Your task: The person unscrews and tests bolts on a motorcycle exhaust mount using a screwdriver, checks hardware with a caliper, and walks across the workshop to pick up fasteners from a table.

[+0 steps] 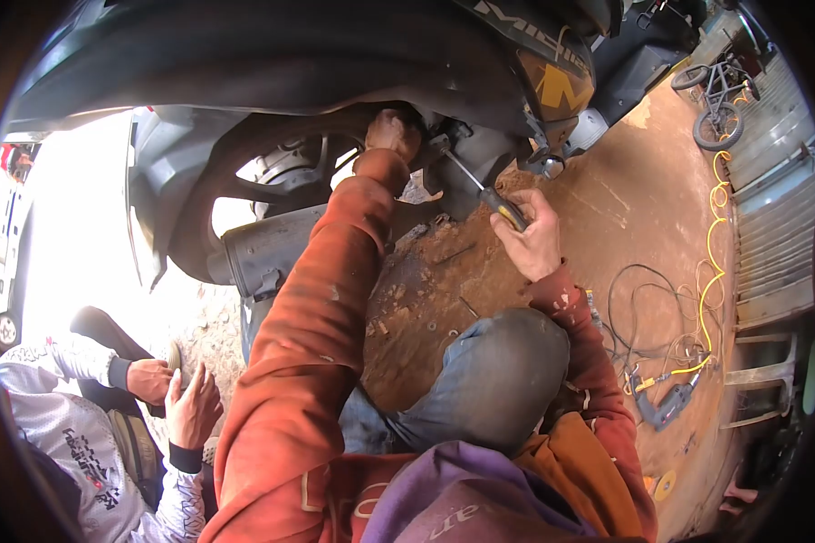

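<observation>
My right hand (532,237) is closed round the black and yellow handle of a screwdriver (502,208). Its metal shaft slants up and left, and the tip meets a small metal part (438,143) under the scooter's body (272,63). My left hand (395,134) reaches up beneath the dark bodywork, beside the rear wheel (321,149). Its fingers are hidden behind the back of the hand, so what they touch does not show. Below my left forearm, to its left, is the exhaust muffler (267,246).
A person in a white printed top (91,452) sits close on the left, hands together. On the dirt floor at right lie a power drill (670,404), a yellow coiled hose (717,262) and dark cable. A small bicycle (721,104) stands by the corrugated metal wall (779,208).
</observation>
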Motion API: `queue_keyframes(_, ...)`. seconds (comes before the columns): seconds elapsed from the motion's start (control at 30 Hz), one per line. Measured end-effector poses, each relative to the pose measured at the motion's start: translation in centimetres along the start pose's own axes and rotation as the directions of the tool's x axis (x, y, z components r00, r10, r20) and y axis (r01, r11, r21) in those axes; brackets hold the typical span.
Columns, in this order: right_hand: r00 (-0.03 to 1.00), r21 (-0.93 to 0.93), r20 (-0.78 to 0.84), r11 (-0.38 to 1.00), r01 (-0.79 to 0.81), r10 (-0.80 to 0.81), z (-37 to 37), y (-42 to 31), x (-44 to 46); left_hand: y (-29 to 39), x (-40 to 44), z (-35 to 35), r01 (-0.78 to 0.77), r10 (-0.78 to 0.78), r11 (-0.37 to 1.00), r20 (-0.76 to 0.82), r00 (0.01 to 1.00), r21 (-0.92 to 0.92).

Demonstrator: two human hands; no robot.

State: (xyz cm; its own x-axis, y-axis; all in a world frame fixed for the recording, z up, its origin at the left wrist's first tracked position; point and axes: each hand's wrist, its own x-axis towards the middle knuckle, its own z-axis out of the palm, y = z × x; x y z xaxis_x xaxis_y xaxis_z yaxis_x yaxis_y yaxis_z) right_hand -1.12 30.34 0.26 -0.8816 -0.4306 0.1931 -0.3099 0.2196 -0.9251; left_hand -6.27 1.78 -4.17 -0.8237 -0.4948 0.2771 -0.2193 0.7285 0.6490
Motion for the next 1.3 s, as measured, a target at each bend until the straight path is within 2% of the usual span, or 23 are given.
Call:
queue_keyframes(0.03, 0.967, -0.152, -0.063, 0.96, 0.236, -0.248, 0.2, 0.2, -0.3, -0.1, -0.6, -0.4, -0.035, 0.036, 0.999, 0.032, 0.999, -0.017)
queue_keyframes(0.07, 0.972, -0.269, -0.026, 0.938, 0.22, -0.235, -0.1, 0.4, -0.5, 0.0, -0.5, -1.1, -0.074, 0.076, 0.997, 0.054, 0.996, -0.034)
queue_keyframes(0.1, 0.969, -0.268, -0.022, 0.935, 0.231, -0.246, -0.3, 0.3, -0.4, -0.1, -0.3, -1.6, -0.075, 0.076, 0.997, 0.042, 0.996, -0.033)
queue_keyframes(0.17, 0.814, -0.712, 0.137, 0.515, 0.477, -0.564, -0.5, 0.3, -0.7, -0.7, -0.6, -2.1, -0.32, 0.311, 0.947, 0.167, 0.936, 0.035)
queue_keyframes(0.23, 0.793, -0.736, 0.191, 0.451, 0.506, -0.578, -0.1, 0.3, -0.9, -1.1, -0.9, -2.2, -0.439, 0.413, 0.896, 0.231, 0.881, 0.071)
queue_keyframes(0.3, 0.74, -0.803, 0.259, 0.288, 0.522, -0.62, 0.3, 0.9, -0.9, -1.5, -0.8, -2.0, -0.46, 0.428, 0.884, 0.25, 0.869, 0.087)
queue_keyframes(0.33, 0.74, -0.802, 0.27, 0.281, 0.527, -0.616, 0.5, 1.1, -0.9, -1.6, -0.8, -1.8, -0.459, 0.426, 0.884, 0.253, 0.868, 0.087)
queue_keyframes(0.4, 0.77, -0.719, 0.177, 0.453, 0.526, -0.614, 0.9, 1.5, -0.9, -1.9, -0.7, -1.4, -0.461, 0.427, 0.883, 0.261, 0.866, 0.084)
queue_keyframes(0.43, 0.771, -0.723, 0.185, 0.447, 0.527, -0.61, 1.1, 2.3, -1.0, -2.0, -0.6, -1.1, -0.464, 0.431, 0.882, 0.262, 0.863, 0.08)
queue_keyframes(0.47, 0.878, -0.507, 0.051, 0.745, 0.434, -0.476, 1.2, 3.3, -0.9, -2.0, -0.4, -0.9, -0.47, 0.437, 0.879, 0.26, 0.861, 0.078)
queue_keyframes(0.5, 0.958, -0.216, -0.029, 0.937, 0.274, -0.286, 1.7, 3.2, -0.8, -2.2, -0.4, -0.7, -0.473, 0.44, 0.878, 0.263, 0.859, 0.077)
queue_keyframes(0.53, 0.958, -0.223, -0.024, 0.936, 0.274, -0.286, 1.4, 2.7, -0.6, -2.3, -0.1, -0.4, -0.476, 0.444, 0.876, 0.261, 0.857, 0.073)
queue_keyframes(0.57, 0.999, 0.002, 0.026, 0.999, 0.047, -0.048, 0.6, 2.0, -0.4, -2.4, 0.0, -0.1, -0.48, 0.449, 0.875, 0.26, 0.855, 0.068)
queue_keyframes(0.6, 0.976, 0.209, 0.122, 0.957, -0.202, 0.18, 0.0, 1.3, -0.3, -2.4, 0.0, 0.0, -0.484, 0.454, 0.872, 0.257, 0.853, 0.067)
queue_keyframes(0.73, 0.984, 0.068, 0.12, 0.988, -0.137, 0.128, -0.3, 1.1, 0.2, -2.3, 0.0, 0.0, -0.497, 0.468, 0.866, 0.25, 0.848, 0.063)
queue_keyframes(0.77, 0.992, -0.177, 0.073, 0.978, 0.113, -0.101, 0.2, 0.9, 0.1, -2.4, 0.0, 0.0, -0.499, 0.471, 0.864, 0.25, 0.846, 0.062)
queue_keyframes(0.8, 0.941, -0.414, 0.084, 0.847, 0.333, -0.329, 0.5, 0.7, 0.0, -2.4, 0.0, 0.0, -0.501, 0.473, 0.863, 0.249, 0.845, 0.063)
queue_keyframes(0.83, 0.94, -0.417, 0.088, 0.845, 0.336, -0.33, 0.7, 0.5, 0.1, -2.5, 0.0, 0.0, -0.504, 0.476, 0.861, 0.245, 0.845, 0.064)
queue_keyframes(0.9, 0.802, -0.695, 0.207, 0.493, 0.523, -0.56, 0.8, 0.1, -0.1, -2.5, 0.1, 0.2, -0.515, 0.485, 0.854, 0.246, 0.839, 0.069)
queue_keyframes(1.1, 0.764, -0.842, 0.19, 0.297, 0.449, -0.617, 1.4, 2.5, -0.7, -3.0, 0.5, 1.1, -0.562, 0.528, 0.82, 0.231, 0.817, 0.109)
queue_keyframes(1.2, 0.804, -0.788, 0.151, 0.42, 0.449, -0.575, 1.8, 2.4, -1.0, -2.1, 0.7, 0.6, -0.595, 0.551, 0.767, 0.229, 0.803, 0.241)
queue_keyframes(1.23, 0.803, -0.789, 0.153, 0.417, 0.45, -0.576, 1.8, 2.8, -0.8, -1.7, 0.7, 0.3, -0.539, 0.485, 0.828, 0.288, 0.826, 0.152)
queue_keyframes(1.3, 0.831, -0.515, 0.077, 0.692, 0.506, -0.55, 1.7, 3.8, -0.2, -1.9, 0.7, 0.4, -0.469, 0.42, 0.881, 0.353, 0.836, 0.063)
